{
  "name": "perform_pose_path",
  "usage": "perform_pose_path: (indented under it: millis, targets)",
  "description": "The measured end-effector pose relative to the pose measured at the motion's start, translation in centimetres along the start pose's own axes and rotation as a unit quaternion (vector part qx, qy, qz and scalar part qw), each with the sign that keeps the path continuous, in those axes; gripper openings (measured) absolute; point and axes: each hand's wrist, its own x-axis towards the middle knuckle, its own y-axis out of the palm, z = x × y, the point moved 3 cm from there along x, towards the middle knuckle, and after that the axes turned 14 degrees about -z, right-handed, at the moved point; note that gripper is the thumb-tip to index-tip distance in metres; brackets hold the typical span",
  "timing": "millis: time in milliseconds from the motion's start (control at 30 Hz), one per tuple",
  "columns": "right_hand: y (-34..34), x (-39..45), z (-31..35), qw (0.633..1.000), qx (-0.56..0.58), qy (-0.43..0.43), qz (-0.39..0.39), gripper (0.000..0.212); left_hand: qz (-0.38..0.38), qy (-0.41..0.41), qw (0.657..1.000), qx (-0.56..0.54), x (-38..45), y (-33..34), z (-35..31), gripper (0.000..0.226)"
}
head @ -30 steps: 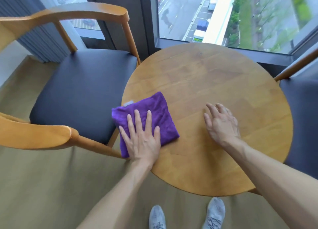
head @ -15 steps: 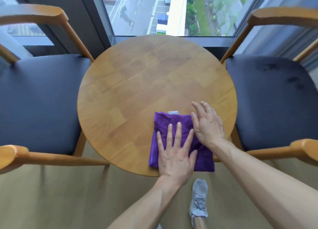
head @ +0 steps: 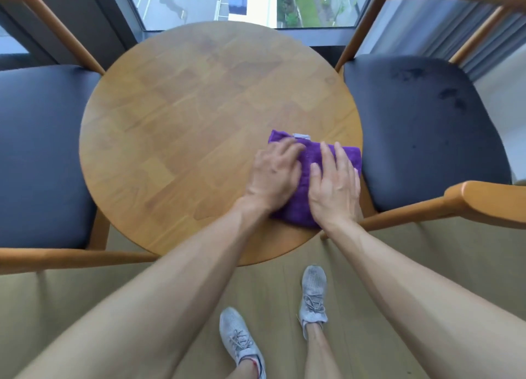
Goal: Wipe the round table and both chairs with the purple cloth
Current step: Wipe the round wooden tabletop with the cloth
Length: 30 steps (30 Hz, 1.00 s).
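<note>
At the round bench's (head: 182, 139) right edge: both hands on the purple cloth (head: 306, 179).
Left hand (head: 274, 175) and right hand (head: 336, 188) press it flat, fingers loosely spread, beside the right chair (head: 421, 128).

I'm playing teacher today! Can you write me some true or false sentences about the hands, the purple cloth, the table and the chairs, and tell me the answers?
1. Both hands rest on the purple cloth. True: the left hand and the right hand lie side by side on it.
2. The cloth lies on the left chair's seat. False: it lies on the round table, at the edge next to the right chair.
3. The right chair's dark seat has smudgy marks. True.
4. The cloth is crumpled into a ball. False: it lies folded flat.
5. The person is barefoot. False: they wear grey sneakers.
</note>
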Motion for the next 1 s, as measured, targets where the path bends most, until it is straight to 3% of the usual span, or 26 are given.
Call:
perform_pose_path:
  millis: [167, 367, 600, 733, 867, 1000]
  targets:
    - [3.3, -1.3, 1.9, 0.989, -0.112, -0.060, 0.078, 0.078, 0.032, -0.117, 0.978, 0.169, 0.1, -2.6, 10.5, 0.049]
    - [4.3, -0.2, 0.5, 0.985, -0.146, -0.068, 0.056, 0.081, 0.056, -0.104, 0.973, 0.201, -1.0, -3.8, 13.4, 0.055]
    - [6.4, 9.2, -0.6, 0.986, -0.143, -0.060, 0.056, 0.081, 0.015, -0.082, 0.973, 0.213, 0.6, -4.6, 13.7, 0.045]
    - [8.3, 11.4, 2.4, 0.978, -0.140, -0.138, 0.063, 0.080, 0.000, -0.108, 0.968, 0.228, 3.3, -4.9, 15.1, 0.040]
    - [9.0, 9.0, 5.6, 0.951, -0.106, -0.278, 0.088, 0.078, 0.019, -0.183, 0.948, 0.260, 5.0, -4.8, 16.5, 0.051]
    - [8.1, 8.2, 4.4, 0.924, -0.086, -0.360, 0.094, 0.075, 0.013, -0.247, 0.937, 0.248, 6.4, -3.6, 16.3, 0.053]
